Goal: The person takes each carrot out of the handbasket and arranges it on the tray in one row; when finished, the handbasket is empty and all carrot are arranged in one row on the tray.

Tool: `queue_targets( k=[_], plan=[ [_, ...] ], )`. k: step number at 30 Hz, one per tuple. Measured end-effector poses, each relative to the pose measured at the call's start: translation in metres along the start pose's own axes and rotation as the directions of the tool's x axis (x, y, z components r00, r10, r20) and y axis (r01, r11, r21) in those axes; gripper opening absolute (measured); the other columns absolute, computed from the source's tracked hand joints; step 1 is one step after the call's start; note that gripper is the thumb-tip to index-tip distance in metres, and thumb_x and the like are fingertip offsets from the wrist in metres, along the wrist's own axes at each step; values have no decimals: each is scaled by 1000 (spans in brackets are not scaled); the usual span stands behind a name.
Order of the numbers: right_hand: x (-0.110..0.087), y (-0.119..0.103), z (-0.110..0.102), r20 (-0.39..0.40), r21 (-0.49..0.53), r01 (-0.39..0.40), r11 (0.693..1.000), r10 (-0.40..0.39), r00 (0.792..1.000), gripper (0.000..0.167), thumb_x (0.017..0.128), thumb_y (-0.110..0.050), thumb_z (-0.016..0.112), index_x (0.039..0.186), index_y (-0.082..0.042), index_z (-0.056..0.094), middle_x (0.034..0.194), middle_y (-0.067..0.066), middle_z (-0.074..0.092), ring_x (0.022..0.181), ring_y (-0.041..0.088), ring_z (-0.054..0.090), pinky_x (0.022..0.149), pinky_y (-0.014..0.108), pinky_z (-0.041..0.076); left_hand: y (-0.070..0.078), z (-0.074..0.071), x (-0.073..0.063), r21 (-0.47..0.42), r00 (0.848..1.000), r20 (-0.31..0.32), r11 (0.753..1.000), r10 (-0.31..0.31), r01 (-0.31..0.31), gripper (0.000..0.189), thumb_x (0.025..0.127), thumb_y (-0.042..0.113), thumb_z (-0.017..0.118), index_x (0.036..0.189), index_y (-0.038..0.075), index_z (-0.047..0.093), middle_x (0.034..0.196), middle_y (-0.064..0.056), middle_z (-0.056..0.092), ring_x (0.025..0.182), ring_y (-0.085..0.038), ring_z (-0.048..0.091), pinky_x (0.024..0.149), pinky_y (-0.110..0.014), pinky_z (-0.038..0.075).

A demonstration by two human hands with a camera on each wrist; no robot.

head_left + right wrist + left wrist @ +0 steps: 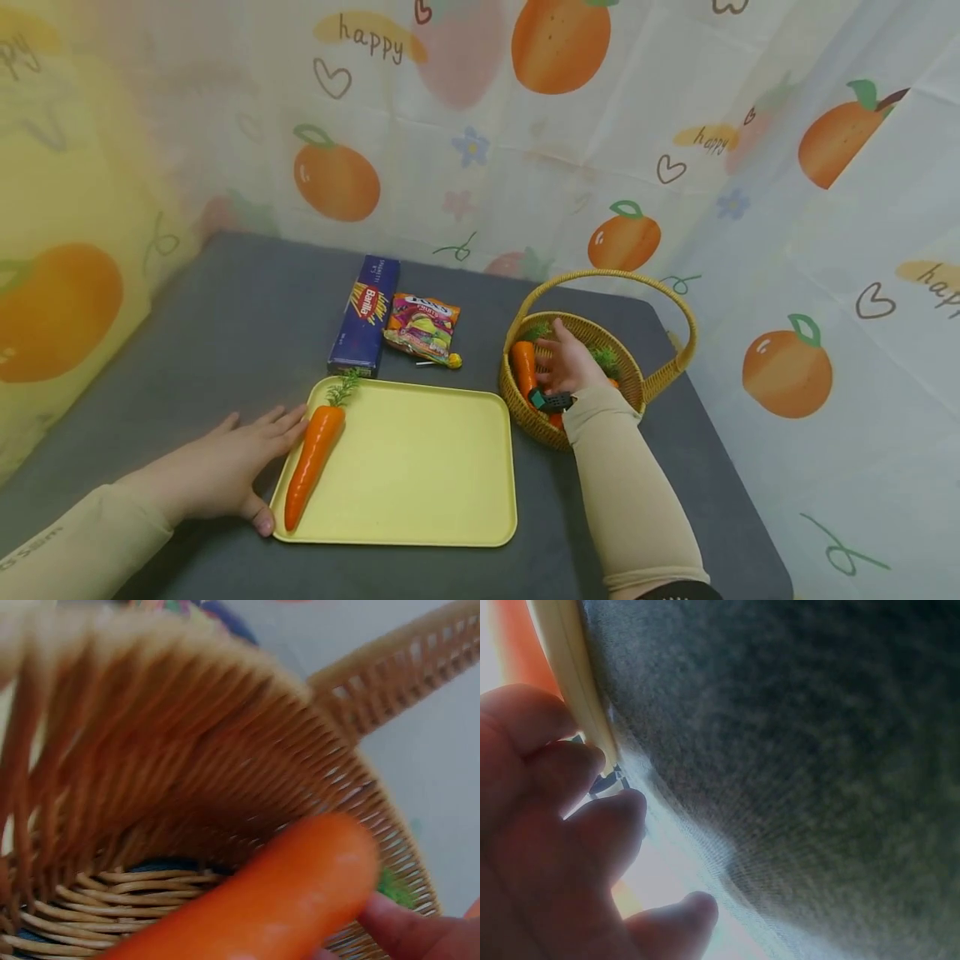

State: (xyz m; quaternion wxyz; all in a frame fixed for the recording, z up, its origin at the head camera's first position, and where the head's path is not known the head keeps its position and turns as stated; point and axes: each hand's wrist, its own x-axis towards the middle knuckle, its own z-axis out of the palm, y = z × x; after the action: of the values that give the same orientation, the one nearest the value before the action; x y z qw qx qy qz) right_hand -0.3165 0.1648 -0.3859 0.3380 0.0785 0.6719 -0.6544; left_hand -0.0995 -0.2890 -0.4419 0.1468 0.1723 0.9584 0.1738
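A carrot (315, 462) with a green top lies along the left side of the yellow tray (427, 467). My left hand (225, 467) is at the tray's left edge, fingers extended and touching the rim. In the left wrist view its fingertips are beside the tray's rim (577, 667). My right hand (566, 362) reaches into the wicker basket (532, 425) and holds an orange carrot (524, 367) at its thick end. Close up, that carrot (277, 892) slants across the basket, with fingertips (397, 922) against its side. The thumb is hidden.
Behind the tray lie a blue Barilla spaghetti box (365, 317) and a colourful candy bag (423, 325). A small yellow lollipop (454, 361) is in front of the bag. The basket's tall handle (600, 275) arches above it. Green carrot tops (604, 360) show inside the basket.
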Motion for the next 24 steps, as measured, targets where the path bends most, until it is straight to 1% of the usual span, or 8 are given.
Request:
queue_targets(
  k=[2,4,6,9,11,16,20,24],
  plan=[
    [2,3,1,-11,6,-11,1000,11,1000,85,114,-67,13,179,-13,2,184,25,11,139,41,46,114,48,31,0,1,0,-9,1000,6,1000,-1,1,145,51,68,96,166,-2,44,179,-27,30,160,-62,28,112,-96,12],
    [3,6,1,-16,31,-23,999,23,1000,81,116,-63,18,179,-13,5,180,24,21,115,29,51,99,39,37,0,1,0,-15,1000,12,1000,-1,1,144,52,68,97,167,-2,44,179,-26,30,160,-62,28,112,-96,13],
    [5,7,0,-19,66,-25,997,26,999,78,118,-59,23,179,-14,8,174,22,29,103,25,53,90,35,46,0,1,1,-21,1000,20,1000,-3,4,143,54,68,97,167,-1,43,180,-25,29,161,-62,28,113,-96,13],
    [6,8,-2,8,110,-29,994,28,1000,72,119,-49,31,178,-12,9,164,19,36,103,27,58,85,35,56,0,1,1,-18,1000,22,1000,-8,8,144,54,68,96,168,-1,43,180,-25,29,161,-61,29,113,-95,15],
    [5,8,-3,24,138,-35,990,32,999,68,120,-43,34,175,-9,13,155,18,41,104,28,59,82,34,59,0,1,1,-15,1000,24,1000,-10,11,144,54,69,96,168,-1,43,180,-25,29,161,-61,29,113,-95,15],
    [-2,8,-4,15,234,-19,972,16,1000,64,119,-31,35,172,-5,14,139,17,42,103,27,54,82,32,58,-1,1,1,-18,999,28,1000,-17,18,144,54,68,97,168,-1,42,180,-25,28,161,-61,29,113,-95,15],
    [-16,4,-2,13,325,23,945,-29,1000,67,118,-27,35,174,-7,5,141,15,41,101,26,59,83,32,60,-1,1,1,-21,1000,23,1000,-13,14,144,54,68,97,168,-1,43,180,-26,29,160,-61,29,113,-95,15],
    [-36,0,5,-23,389,116,914,-117,993,68,118,-23,37,176,-16,1,144,9,39,96,25,66,83,32,64,-1,1,-1,-23,1000,16,1000,-9,9,144,54,69,96,168,-2,42,179,-26,29,160,-61,30,113,-95,16]
  ],
)
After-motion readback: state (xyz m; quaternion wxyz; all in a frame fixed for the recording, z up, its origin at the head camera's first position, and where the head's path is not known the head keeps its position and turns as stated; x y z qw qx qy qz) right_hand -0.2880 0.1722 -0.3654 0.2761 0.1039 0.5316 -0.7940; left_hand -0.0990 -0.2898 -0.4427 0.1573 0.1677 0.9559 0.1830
